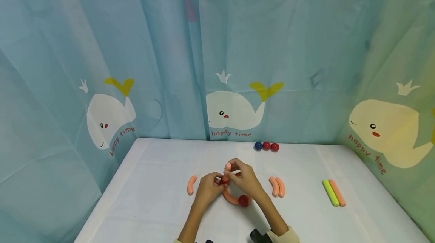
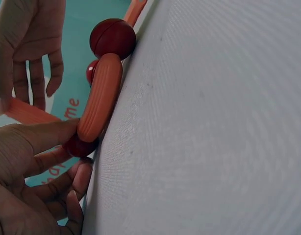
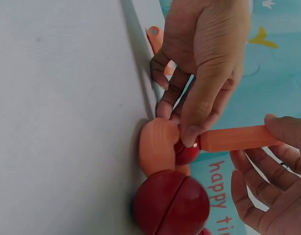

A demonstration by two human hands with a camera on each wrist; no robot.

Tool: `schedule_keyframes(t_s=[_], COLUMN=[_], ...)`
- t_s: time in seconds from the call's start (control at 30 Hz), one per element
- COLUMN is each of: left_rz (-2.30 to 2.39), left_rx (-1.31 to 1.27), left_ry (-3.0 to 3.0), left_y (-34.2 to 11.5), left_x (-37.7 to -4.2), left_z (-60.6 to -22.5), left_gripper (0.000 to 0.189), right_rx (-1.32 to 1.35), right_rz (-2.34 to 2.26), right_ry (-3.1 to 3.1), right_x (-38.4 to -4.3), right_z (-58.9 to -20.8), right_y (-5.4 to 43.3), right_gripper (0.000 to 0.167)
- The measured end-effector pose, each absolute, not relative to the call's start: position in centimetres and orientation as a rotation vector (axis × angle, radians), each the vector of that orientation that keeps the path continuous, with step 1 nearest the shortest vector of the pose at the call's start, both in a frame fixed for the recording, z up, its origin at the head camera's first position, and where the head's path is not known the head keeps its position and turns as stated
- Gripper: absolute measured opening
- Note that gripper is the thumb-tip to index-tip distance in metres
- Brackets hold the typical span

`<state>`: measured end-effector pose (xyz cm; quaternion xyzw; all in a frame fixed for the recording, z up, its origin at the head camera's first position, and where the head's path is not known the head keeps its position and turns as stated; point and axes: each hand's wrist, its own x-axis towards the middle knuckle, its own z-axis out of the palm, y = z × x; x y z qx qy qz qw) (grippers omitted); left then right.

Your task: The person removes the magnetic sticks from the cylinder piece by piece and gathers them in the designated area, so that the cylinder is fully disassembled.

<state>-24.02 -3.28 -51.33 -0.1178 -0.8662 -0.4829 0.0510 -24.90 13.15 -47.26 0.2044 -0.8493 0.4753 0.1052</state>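
My left hand [image 1: 208, 189] pinches a red ball [image 3: 188, 152] at the left side of a ring made of curved orange rods and red balls. A straight orange rod [image 3: 238, 138] sticks up from that ball, and my right hand [image 1: 247, 180] grips it near its free end. One curved orange rod [image 2: 101, 98] of the ring runs from the pinched ball to a larger-looking red ball [image 2: 112, 39] near the table surface. In the head view, the hands partly hide the ring's far side. Whether the rod is fully seated in the ball I cannot tell.
On the white table [image 1: 146, 182], a curved orange rod [image 1: 192, 185] lies left of the hands, and two more curved rods [image 1: 280, 187] lie right. Farther right are a green rod [image 1: 330, 193] and an orange one [image 1: 337, 193]. A blue ball [image 1: 258, 146] and two red balls [image 1: 275, 147] sit at the back.
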Motion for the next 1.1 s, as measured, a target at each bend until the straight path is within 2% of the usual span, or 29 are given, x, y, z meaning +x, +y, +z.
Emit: schedule_keyframes(t_s=[0.2,0.67,1.1], left_rz=[-1.496,-1.473,-1.491], left_rx=[-0.344,-0.337,-0.327], left_ry=[-2.645,-2.654,-2.652], left_y=[-3.2,-3.2,-3.3], left_x=[-24.0,-23.9,-24.2], left_z=[-51.3,-51.3,-51.5], left_gripper=[0.028,0.028,0.027], right_rx=[0.397,0.177,0.385], right_rz=[1.473,1.657,1.551], right_ry=[-2.498,-2.539,-2.461], right_x=[-24.8,-24.8,-24.5], right_z=[-47.8,-49.4,-49.8], right_y=[13.6,13.7,14.0], right_gripper=[0.015,0.011,0.012])
